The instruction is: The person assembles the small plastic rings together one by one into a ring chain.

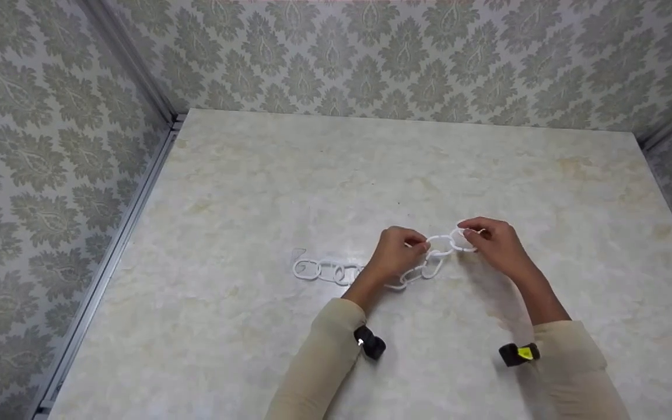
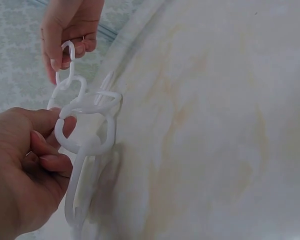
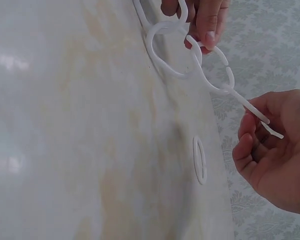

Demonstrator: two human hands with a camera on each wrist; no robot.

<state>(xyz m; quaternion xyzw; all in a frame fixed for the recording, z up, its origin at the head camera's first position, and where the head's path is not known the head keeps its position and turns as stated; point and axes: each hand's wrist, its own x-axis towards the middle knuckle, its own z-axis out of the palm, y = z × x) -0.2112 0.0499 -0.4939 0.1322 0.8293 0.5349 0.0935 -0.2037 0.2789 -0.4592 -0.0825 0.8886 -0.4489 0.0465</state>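
A chain of white plastic links (image 1: 401,286) runs across the table, its left part lying flat and its right end lifted. My left hand (image 1: 397,254) pinches one raised link (image 3: 219,54) between thumb and fingers; that link shows a small gap in its loop. Farther right, my right hand (image 1: 502,248) grips the end link (image 3: 247,106), which hooks through the link in the left hand. In the right wrist view, a separate white link (image 3: 204,170) lies on the table below the hands. My left forearm and hand hide part of the chain in the head view.
The pale marbled table (image 1: 242,181) meets a patterned back wall (image 1: 336,52). A metal rail (image 1: 126,245) follows its left edge. A small clear scrap (image 1: 298,254) lies by the chain's left end. Each wrist wears a black camera (image 1: 370,343).
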